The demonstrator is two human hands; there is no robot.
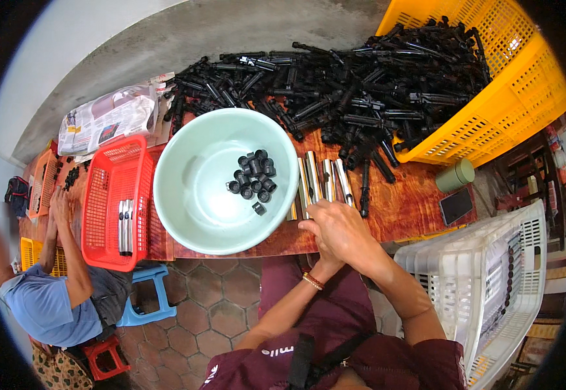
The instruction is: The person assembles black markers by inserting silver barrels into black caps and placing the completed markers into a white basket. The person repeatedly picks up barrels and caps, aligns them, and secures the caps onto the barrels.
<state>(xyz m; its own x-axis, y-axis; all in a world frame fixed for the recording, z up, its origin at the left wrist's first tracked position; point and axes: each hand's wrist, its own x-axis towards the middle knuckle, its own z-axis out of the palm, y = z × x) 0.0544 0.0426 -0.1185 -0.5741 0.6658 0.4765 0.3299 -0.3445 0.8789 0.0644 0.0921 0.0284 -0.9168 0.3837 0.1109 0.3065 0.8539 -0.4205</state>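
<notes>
My right hand (345, 228) lies over my left hand (328, 257) at the front edge of the wooden table. The right fingers are curled; what either hand holds is hidden between them. Just beyond them several shiny metal tubes (329, 181) lie side by side, their near ends partly covered by my right hand. Left of the tubes stands a pale green plastic basin (192, 214). Several short black plastic caps (256, 168) are gathered in its right half. A black ribbed plastic rod (365, 187) lies to the right of the tubes.
A large heap of black plastic rods (332, 92) spills from a tipped yellow crate (502, 109). A red basket (98, 214) holds several metal tubes. Right are a green canister (454, 175), a phone (456, 207) and a white crate (458, 278). A co-worker (53, 302) sits at left.
</notes>
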